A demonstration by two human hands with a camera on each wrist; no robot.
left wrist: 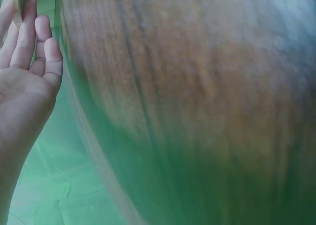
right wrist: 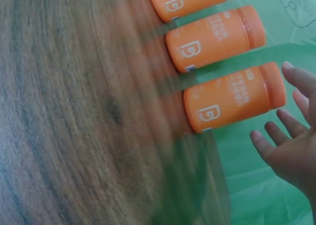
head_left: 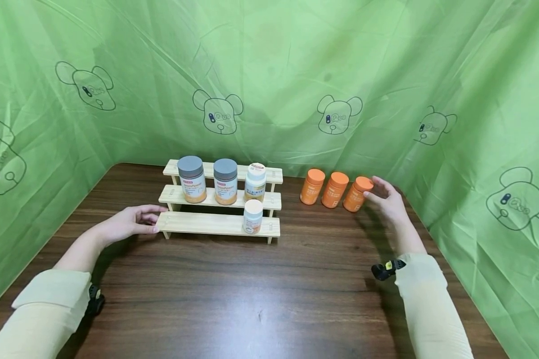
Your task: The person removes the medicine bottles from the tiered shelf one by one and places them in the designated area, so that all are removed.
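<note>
A three-step wooden rack (head_left: 206,223) stands on the table, and my left hand (head_left: 128,223) grips the left end of its lowest step between thumb and fingers. In the left wrist view, fingers of that hand (left wrist: 29,81) are at the rack's wooden end (left wrist: 19,5). My right hand (head_left: 388,202) is beside the cap of the rightmost orange bottle (head_left: 355,197), thumb and fingers spread. From the right wrist view, these fingers (right wrist: 289,128) stand around the cap end of that orange bottle (right wrist: 229,99), without closing round it. Two more orange bottles (head_left: 335,190) (head_left: 312,187) stand upright in the row.
Two grey-capped jars (head_left: 191,182) (head_left: 225,183) and a white-capped bottle (head_left: 255,183) stand on the middle step. A small white bottle (head_left: 253,219) is on the lowest step, near its right end. Green cloth (head_left: 278,65) with bear-head drawings hangs around the dark wooden table (head_left: 251,289).
</note>
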